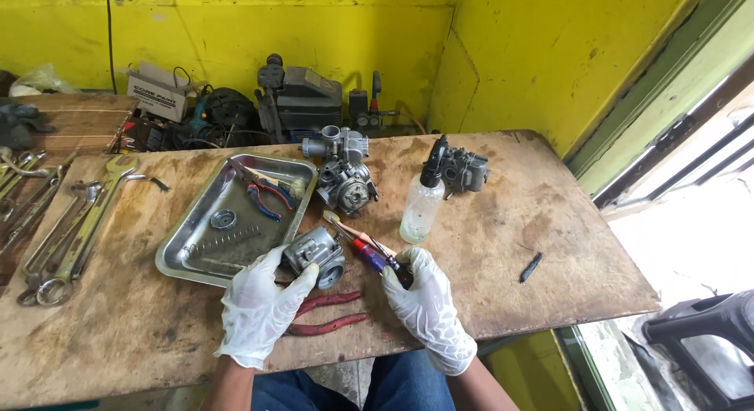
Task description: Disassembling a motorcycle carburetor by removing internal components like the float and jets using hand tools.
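Observation:
Both my hands wear white gloves. My left hand (259,305) grips a grey metal carburetor body (316,254) at the near edge of the steel tray (181,250). My right hand (424,297) holds a screwdriver with a red and blue handle (369,255), its tip pointing toward the carburetor. A brush with a pale handle (339,222) lies just beyond the screwdriver. Red-handled pliers (326,313) lie on the wooden table (503,238) between my hands.
The tray holds pliers (263,195), a spring and a round part (224,219). Two more carburetors (345,187) (465,171) and a clear spray bottle (422,203) stand behind. Several wrenches (71,238) lie at the left. A small black piece (531,267) lies at the right.

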